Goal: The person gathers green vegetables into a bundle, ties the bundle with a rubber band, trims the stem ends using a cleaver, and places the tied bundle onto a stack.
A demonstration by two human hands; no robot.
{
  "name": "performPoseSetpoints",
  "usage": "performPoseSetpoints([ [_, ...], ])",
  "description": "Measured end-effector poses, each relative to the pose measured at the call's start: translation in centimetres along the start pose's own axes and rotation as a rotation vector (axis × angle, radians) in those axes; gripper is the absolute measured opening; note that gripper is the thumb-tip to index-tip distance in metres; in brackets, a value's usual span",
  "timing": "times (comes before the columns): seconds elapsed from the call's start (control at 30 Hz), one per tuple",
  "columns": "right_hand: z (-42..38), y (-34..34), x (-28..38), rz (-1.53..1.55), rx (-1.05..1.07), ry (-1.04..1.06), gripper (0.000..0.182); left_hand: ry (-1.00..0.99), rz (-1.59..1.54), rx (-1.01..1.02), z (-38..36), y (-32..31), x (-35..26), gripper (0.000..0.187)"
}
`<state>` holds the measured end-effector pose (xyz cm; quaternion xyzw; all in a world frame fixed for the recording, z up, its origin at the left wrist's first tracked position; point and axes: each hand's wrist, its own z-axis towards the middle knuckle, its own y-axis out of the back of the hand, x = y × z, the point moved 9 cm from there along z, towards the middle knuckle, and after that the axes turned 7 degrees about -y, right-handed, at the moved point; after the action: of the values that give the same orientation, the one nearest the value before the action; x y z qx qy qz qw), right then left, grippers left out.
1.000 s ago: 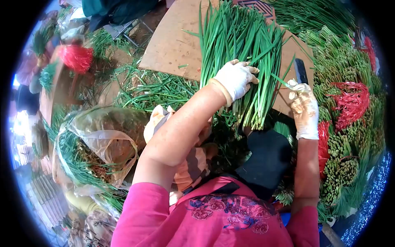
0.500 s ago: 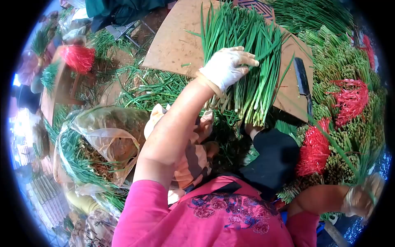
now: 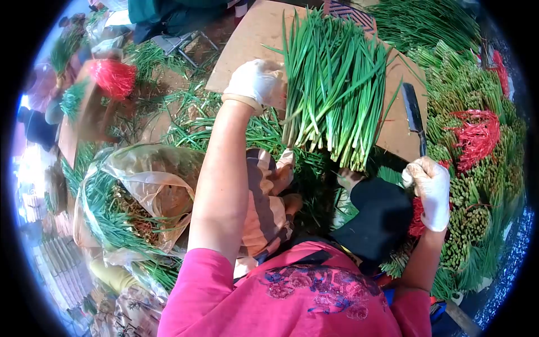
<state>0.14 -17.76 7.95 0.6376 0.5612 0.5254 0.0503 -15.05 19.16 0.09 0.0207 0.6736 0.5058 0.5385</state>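
Observation:
A thick spread of garlic chives lies on the brown board, its pale cut ends hanging over the near edge. At the left side of this pile is my left hand in a white glove, its fingers bent towards the leaves and blurred. My right hand, also gloved, is closed with curled fingers, just below the handle of a dark-bladed knife. The knife lies along the board's right edge, its handle pointing towards me. What the right fingers hold, if anything, I cannot tell.
Bundled green stems with red ties are heaped on the right. A clear plastic bag of trimmings stands at left. Loose leaves litter the ground. Another person's dark clothing shows at the top.
My left hand has moved left from on top of the chives to their left side. My right hand has come up and inward from the lower right, close to the knife handle.

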Motion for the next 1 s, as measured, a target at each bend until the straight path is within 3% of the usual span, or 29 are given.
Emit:
performPoseSetpoints([
  [0.03, 1.1, 0.2, -1.6, 0.006, 0.039, -0.076, 0.022, 0.06, 0.181, -0.002, 0.4, 0.4, 1.3, 0.021],
  [0.13, 0.6, 1.3, 2.6, -0.238, -0.369, 0.396, 0.014, 0.068, 0.149, 0.052, 0.1, 0.9, 3.4, 0.021],
  [0.17, 1.2, 1.2, 2.5, -0.223, -0.341, 0.394, 0.012, 0.238, -0.19, 0.028, 0.1, -0.2, 5.4, 0.024],
  [0.3, 4.4, 1.9, 0.0, -0.316, -0.231, 0.42, 0.011, 0.006, -0.017, 0.225, 1.0, -3.2, 3.9, 0.028],
  [0.4, 6.4, 3.0, -1.5, -0.441, -0.334, 0.416, 0.011, 0.095, -0.014, 0.435, 0.2, -5.5, 2.1, 0.023],
  [0.43, 7.6, 3.4, -2.6, -0.336, -0.32, 0.302, 0.01, 0.097, 0.031, 0.427, 0.3, -6.2, 2.2, 0.021],
  [0.6, 11.6, 1.0, -2.4, -0.576, -0.4, 0.595, 0.015, 0.082, 0.237, 0.369, 0.8, -6.9, 1.8, 0.011],
  [0.73, 14.1, -1.1, -1.5, -0.683, -0.488, 0.629, 0.029, 0.042, 0.29, 0.312, 0.9, -6.9, 2.3, 0.016],
  [0.87, 17.0, -2.4, -3.4, -0.864, -0.379, 0.415, 0.012, 0.074, 0.239, 0.373, 0.7, -6.9, 2.4, 0.021],
  [0.9, 15.8, -2.5, -2.4, -0.831, -0.428, 0.554, 0.007, 0.113, 0.234, 0.403, 0.5, -6.8, 2.2, 0.023],
  [1.0, 15.4, -2.1, -4.4, -0.76, -0.288, 0.272, 0.009, 0.097, 0.253, 0.427, 0.2, -6.2, 1.0, 0.026],
])
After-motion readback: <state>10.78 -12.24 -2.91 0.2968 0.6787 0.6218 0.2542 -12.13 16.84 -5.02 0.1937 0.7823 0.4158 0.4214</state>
